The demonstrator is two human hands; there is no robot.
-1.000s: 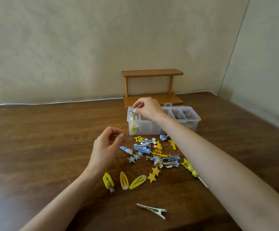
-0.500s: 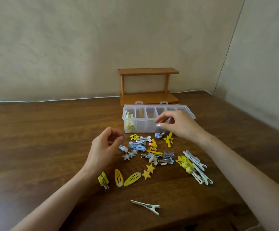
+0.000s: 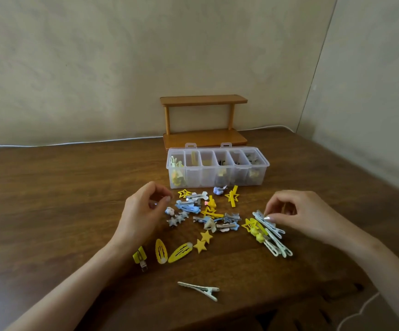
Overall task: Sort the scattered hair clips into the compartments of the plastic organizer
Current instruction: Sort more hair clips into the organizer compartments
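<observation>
The hair clips (image 3: 208, 212) lie scattered on the counter (image 3: 50, 199) before the organizer (image 3: 206, 176), light, stiff, probably slippery, best nipped by an edge; the right hand (image 3: 308, 216) pinches the pale slim clips (image 3: 276, 238), the left hand (image 3: 138, 211) hovers curled, holding something or nothing I cannot tell.

Plain beige walls (image 3: 98, 68) meeting in a corner at right. Dark wooden surface (image 3: 50, 211) below. Small two-tier wooden shelf (image 3: 203, 101) against the back wall, white cable (image 3: 74, 142) along the wall's foot.

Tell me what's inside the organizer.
The organizer holds clips: yellow and pale ones leftmost, dark ones right of middle. Its cloudy walls blur the bottoms, so counts are unclear.
</observation>
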